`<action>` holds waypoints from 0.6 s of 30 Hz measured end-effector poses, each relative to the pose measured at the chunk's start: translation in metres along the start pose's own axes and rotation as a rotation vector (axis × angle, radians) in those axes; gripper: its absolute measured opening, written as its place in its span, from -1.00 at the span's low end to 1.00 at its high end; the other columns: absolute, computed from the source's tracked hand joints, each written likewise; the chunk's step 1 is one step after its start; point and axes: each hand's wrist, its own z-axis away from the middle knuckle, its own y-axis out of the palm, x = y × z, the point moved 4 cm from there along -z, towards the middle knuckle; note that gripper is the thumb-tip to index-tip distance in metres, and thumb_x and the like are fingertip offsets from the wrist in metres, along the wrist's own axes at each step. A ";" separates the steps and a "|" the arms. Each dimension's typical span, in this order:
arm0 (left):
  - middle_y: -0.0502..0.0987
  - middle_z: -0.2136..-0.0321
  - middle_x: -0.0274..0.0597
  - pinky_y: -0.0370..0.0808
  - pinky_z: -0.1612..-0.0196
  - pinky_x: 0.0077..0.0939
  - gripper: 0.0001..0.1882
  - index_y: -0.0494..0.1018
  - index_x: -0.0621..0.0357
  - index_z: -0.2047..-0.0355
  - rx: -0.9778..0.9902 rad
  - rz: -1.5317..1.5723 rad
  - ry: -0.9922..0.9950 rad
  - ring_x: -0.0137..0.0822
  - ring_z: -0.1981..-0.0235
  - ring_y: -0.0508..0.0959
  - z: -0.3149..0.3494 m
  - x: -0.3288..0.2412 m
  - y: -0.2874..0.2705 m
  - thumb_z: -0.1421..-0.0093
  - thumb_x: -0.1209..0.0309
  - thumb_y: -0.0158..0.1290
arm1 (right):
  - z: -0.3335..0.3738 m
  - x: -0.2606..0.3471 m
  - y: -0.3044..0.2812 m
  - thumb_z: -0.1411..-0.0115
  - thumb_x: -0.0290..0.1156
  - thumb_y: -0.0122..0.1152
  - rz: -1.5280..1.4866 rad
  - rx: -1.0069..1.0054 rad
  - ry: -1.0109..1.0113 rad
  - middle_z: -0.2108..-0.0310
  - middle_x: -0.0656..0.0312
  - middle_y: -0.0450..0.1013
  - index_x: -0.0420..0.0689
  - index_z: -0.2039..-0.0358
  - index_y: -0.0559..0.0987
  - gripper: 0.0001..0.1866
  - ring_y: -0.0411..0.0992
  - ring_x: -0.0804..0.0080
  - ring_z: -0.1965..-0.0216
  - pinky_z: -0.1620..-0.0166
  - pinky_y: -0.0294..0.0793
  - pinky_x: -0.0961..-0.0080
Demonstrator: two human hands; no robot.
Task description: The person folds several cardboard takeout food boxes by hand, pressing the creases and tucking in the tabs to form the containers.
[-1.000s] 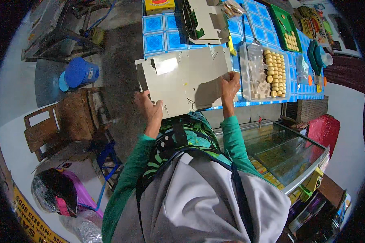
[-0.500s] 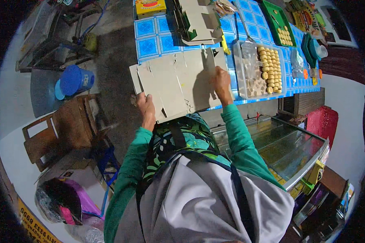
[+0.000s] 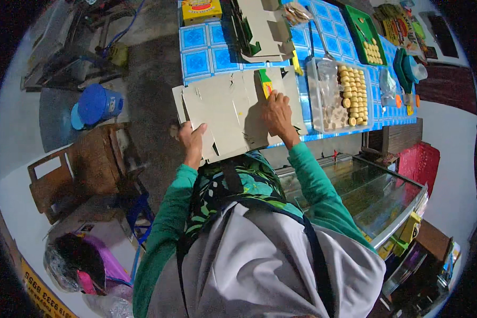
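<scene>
A flat, creased cardboard box blank, its plain grey-beige side up, lies at the table's near edge and reaches toward my lap. My left hand grips its left edge, the thumb apart on top and the other fingers partly hidden at the side. On the right part, my right hand has its fingers bent over a side flap, which is folded inward and shows its green and yellow printed face. Just beyond lies a stack of more opened box blanks.
Right of the blank stands a clear plastic tub with rows of small round pastries. Farther off are a green tray with more pastries and a yellow box. A glass display case stands below the table's right side.
My right hand has moved left from the blank's right edge, folding the side flap inward so its printed face shows. My left hand stays at the left edge.
</scene>
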 end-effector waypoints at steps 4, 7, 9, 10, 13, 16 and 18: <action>0.45 0.50 -0.23 0.36 0.35 -0.41 -0.82 0.42 0.29 0.44 -0.071 0.031 -0.005 -0.42 0.45 0.38 0.002 -0.001 0.000 0.02 0.49 0.18 | -0.002 0.001 0.008 0.10 -0.41 0.18 0.086 -0.122 0.056 0.32 -0.02 0.32 -0.32 0.24 0.46 -0.62 0.36 0.01 0.25 0.35 0.47 0.19; 0.47 0.47 -0.27 0.37 0.33 -0.45 -0.86 0.44 0.28 0.44 -0.035 0.102 -0.011 -0.44 0.44 0.40 0.007 -0.013 0.000 -0.02 0.50 0.16 | -0.002 -0.063 0.019 -0.01 -0.44 0.13 -0.457 -0.045 0.321 0.47 0.07 0.50 -0.28 0.23 0.55 -0.71 0.48 0.21 0.44 0.33 0.44 0.38; 0.51 0.43 -0.30 0.39 0.31 -0.52 -0.88 0.48 0.28 0.40 0.045 0.485 -0.050 -0.47 0.41 0.44 0.023 -0.035 -0.005 -0.06 0.50 0.15 | 0.000 -0.058 -0.021 -0.04 -0.43 0.18 -1.115 0.116 0.511 0.49 0.30 0.48 -0.25 0.31 0.58 -0.78 0.35 0.60 0.46 0.37 0.35 0.52; 0.51 0.43 -0.30 0.39 0.31 -0.52 -0.88 0.48 0.28 0.40 0.032 0.484 -0.050 -0.47 0.41 0.44 0.030 -0.052 -0.016 -0.06 0.50 0.15 | 0.004 -0.053 -0.053 -0.06 -0.45 0.18 -1.160 0.228 0.598 0.46 0.31 0.49 -0.23 0.33 0.58 -0.83 0.38 0.59 0.43 0.36 0.36 0.54; 0.57 0.26 -0.26 0.45 0.22 -0.55 -0.70 0.50 0.31 0.19 0.247 0.189 0.022 -0.46 0.35 0.52 0.035 -0.095 -0.039 -0.03 0.51 0.20 | 0.019 -0.057 -0.097 -0.05 -0.46 0.24 -1.425 -0.088 0.455 0.36 0.24 0.52 -0.24 0.24 0.56 -0.75 0.44 0.52 0.39 0.33 0.42 0.60; 0.56 0.17 -0.16 0.42 0.04 -0.48 -0.77 0.54 0.28 0.25 0.338 0.102 0.245 -0.33 0.18 0.54 0.035 -0.131 -0.044 -0.06 0.47 0.16 | 0.017 -0.048 -0.101 -0.10 -0.36 0.22 -1.504 -0.163 0.165 0.29 0.16 0.52 -0.26 0.24 0.56 -0.74 0.47 0.45 0.31 0.22 0.46 0.56; 0.52 0.06 -0.06 0.30 -0.14 -0.38 -0.77 0.57 0.26 0.28 0.283 -0.124 0.738 -0.19 -0.05 0.44 0.029 -0.146 -0.038 -0.08 0.40 0.13 | 0.015 -0.037 -0.083 -0.12 -0.14 0.18 -1.378 -0.014 0.108 0.23 0.13 0.52 -0.25 0.24 0.58 -0.60 0.47 0.38 0.22 0.10 0.44 0.49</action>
